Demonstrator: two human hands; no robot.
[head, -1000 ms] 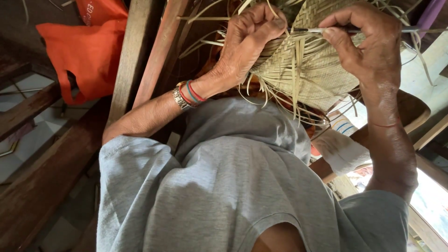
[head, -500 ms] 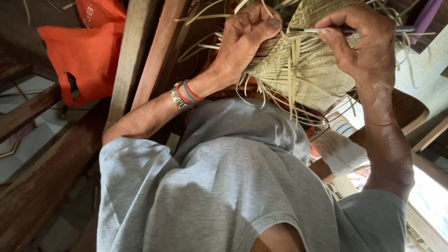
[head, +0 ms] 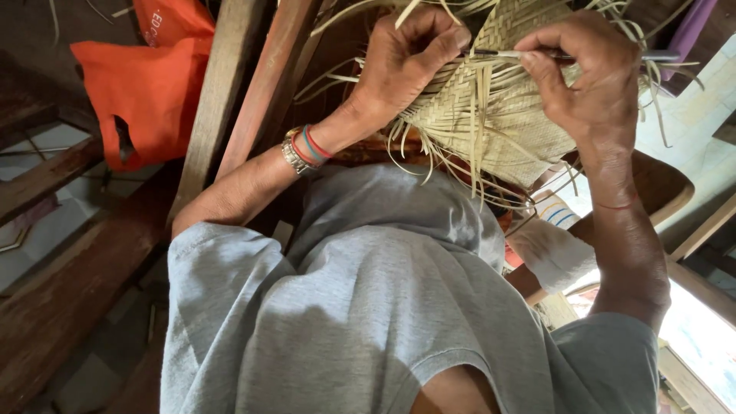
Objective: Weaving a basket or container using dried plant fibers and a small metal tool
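While the left hand (head: 406,57) grips the woven basket (head: 491,107) (unfinished), the right hand (head: 586,73) pinches a strip (head: 498,54).

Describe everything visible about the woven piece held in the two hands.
The woven palm-leaf piece is pale straw-coloured, with flat strips plaited in a tight diagonal pattern. Loose unwoven strip ends splay from its edges. The left hand grips one side. The right hand holds the other, pinching a thin rod-like tool across it.

One head-worn camera looks steeply down the person's own chest, close in; the grey shirt (head: 383,307) fills the near half, both hands sit at the far edge, wooden beams (head: 230,100) run off to the left
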